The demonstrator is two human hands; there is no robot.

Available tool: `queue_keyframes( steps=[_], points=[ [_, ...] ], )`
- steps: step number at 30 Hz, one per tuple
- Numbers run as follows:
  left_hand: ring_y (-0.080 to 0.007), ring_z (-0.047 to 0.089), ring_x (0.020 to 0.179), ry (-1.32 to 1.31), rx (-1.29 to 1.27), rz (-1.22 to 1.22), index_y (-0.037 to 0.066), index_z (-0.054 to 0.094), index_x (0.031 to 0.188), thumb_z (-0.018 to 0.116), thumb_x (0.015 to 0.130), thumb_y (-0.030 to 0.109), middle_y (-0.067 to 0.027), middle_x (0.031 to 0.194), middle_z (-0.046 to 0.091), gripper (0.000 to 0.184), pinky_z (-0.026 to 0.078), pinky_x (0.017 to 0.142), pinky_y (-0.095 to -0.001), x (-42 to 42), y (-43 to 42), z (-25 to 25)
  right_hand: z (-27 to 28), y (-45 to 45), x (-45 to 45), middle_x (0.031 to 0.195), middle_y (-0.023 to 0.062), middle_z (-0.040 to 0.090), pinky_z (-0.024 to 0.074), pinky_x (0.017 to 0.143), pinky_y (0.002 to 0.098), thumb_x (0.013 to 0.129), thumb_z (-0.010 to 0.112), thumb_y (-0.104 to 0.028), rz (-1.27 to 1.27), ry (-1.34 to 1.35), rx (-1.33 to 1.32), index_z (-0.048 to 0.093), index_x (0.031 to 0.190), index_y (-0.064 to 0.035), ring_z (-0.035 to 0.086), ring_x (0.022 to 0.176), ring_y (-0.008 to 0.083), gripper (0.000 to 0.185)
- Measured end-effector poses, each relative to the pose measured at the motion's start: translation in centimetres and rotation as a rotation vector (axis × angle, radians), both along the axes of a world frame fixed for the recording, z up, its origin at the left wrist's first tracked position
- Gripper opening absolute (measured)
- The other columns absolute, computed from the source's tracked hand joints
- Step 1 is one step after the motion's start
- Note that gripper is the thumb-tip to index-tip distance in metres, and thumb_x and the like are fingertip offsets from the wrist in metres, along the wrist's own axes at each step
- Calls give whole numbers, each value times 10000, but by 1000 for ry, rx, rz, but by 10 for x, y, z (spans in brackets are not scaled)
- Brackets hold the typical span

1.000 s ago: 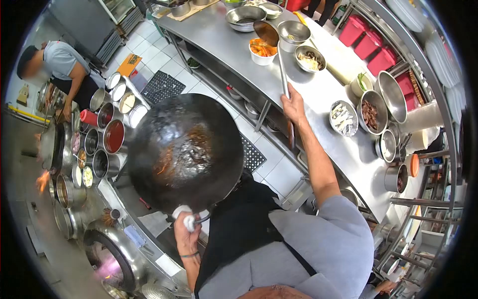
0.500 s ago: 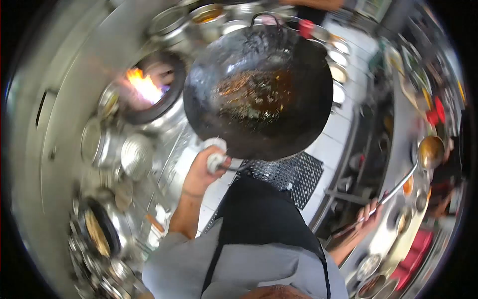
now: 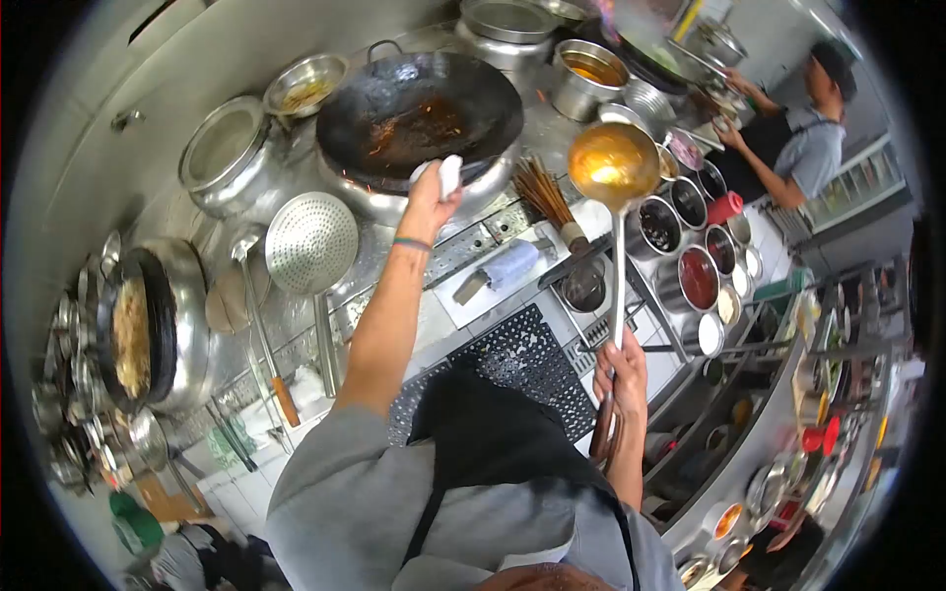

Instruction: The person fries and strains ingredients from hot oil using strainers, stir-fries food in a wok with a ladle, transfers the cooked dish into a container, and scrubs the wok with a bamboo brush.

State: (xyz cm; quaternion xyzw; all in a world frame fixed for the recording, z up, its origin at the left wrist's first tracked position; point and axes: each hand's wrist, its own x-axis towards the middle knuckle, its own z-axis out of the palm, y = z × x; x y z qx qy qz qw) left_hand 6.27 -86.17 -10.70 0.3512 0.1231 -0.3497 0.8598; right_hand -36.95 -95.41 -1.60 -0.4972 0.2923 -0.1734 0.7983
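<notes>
My left hand (image 3: 434, 197) is closed round the near handle of a large black wok (image 3: 463, 94), with a white cloth (image 3: 449, 175) at the grip. The wok rests on the burner, with dark brown liquid and small bits on its bottom. My right hand (image 3: 621, 374) is wrapped round the long handle of a metal ladle (image 3: 619, 236). Its bowl holds orange-brown liquid and hangs to the right of the wok, apart from it. Below the wok's right side lies a bundle of thin sticks, like a bamboo wok brush (image 3: 544, 192).
A perforated skimmer (image 3: 311, 241) and a lidded pot (image 3: 225, 148) are left of the wok. Sauce pots (image 3: 698, 279) crowd the right. A second wok (image 3: 163, 325) holds pale brown food at far left. A co-worker (image 3: 803, 148) stands at another wok, upper right.
The wok has moved from over the floor onto the burner, where a flame showed. The ladle has swung from the right-hand counter toward the wok, and its bowl holds liquid.
</notes>
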Motion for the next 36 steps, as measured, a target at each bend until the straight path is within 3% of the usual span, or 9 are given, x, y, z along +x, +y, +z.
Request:
queue_keyframes(
  steps=[9, 11, 13, 15, 20, 23, 24, 30, 36],
  points=[
    [-124, 560, 605, -174, -7, -202, 111, 633, 953, 655, 937, 401, -28, 769, 624, 291, 391, 436, -272, -22, 36, 16, -12, -58, 209, 647, -4, 458, 351, 325, 246, 1006, 533, -170, 407, 83, -269, 527, 1131, -54, 407, 425, 70, 170],
    [-149, 626, 698, -365, 396, -194, 68, 644, 1010, 712, 884, 319, -62, 839, 665, 288, 487, 521, -308, -65, 70, 42, -28, -72, 233, 689, -5, 463, 365, 341, 241, 1019, 523, -196, 459, 77, -187, 523, 1068, -71, 409, 446, 71, 134],
    [-225, 679, 816, -708, 491, -58, -11, 622, 1095, 746, 803, 237, -128, 898, 687, 403, 555, 693, -362, -94, 90, -15, -42, -82, 246, 710, -5, 462, 366, 345, 242, 1025, 518, -210, 503, 50, -90, 517, 1054, -77, 403, 445, 73, 136],
    [-331, 679, 945, -904, 1103, 28, -81, 562, 1169, 759, 731, 222, -225, 1008, 671, 568, 542, 851, -388, -138, 104, -34, -45, -91, 248, 772, 9, 468, 391, 370, 246, 1033, 512, -233, 534, 3, 12, 500, 1080, -72, 426, 487, 73, 169],
    [-388, 511, 1130, -972, 1674, -98, -8, 470, 1311, 840, 645, 331, -244, 1175, 530, 833, 441, 936, -485, -194, 107, -105, -48, -108, 242, 866, 44, 511, 518, 483, 303, 1033, 509, -311, 630, -91, 233, 442, 1329, -78, 515, 602, 121, 382],
    [-370, 469, 1129, -889, 1780, -151, 31, 514, 1285, 854, 631, 359, -196, 1148, 511, 807, 403, 943, -504, -197, 97, -84, -36, -110, 216, 914, 58, 543, 556, 516, 376, 1029, 503, -336, 727, 0, 452, 425, 1403, -121, 559, 662, 183, 438],
    [-329, 522, 1094, -837, 1840, -161, 21, 591, 1175, 839, 689, 307, -176, 1131, 538, 615, 440, 919, -453, -203, 93, -41, -30, -110, 202, 901, 56, 536, 539, 496, 371, 1031, 498, -336, 743, 34, 501, 430, 1400, -138, 552, 660, 181, 425],
    [-255, 601, 871, -933, 175, 353, 33, 645, 920, 710, 866, 235, -151, 974, 619, 219, 481, 805, -367, -245, 27, 235, -35, -143, 190, 806, 16, 462, 418, 384, 271, 1060, 434, -326, 720, 187, 275, 418, 1372, -180, 462, 557, 114, 344],
    [-257, 610, 834, -1216, -835, 360, -39, 600, 1065, 688, 917, 217, -144, 989, 630, 309, 528, 746, -369, -274, -44, 305, -29, -156, 208, 747, -2, 432, 387, 351, 225, 1011, 530, -140, 815, 140, 92, 424, 1378, -102, 416, 488, 70, 385]
  ],
)
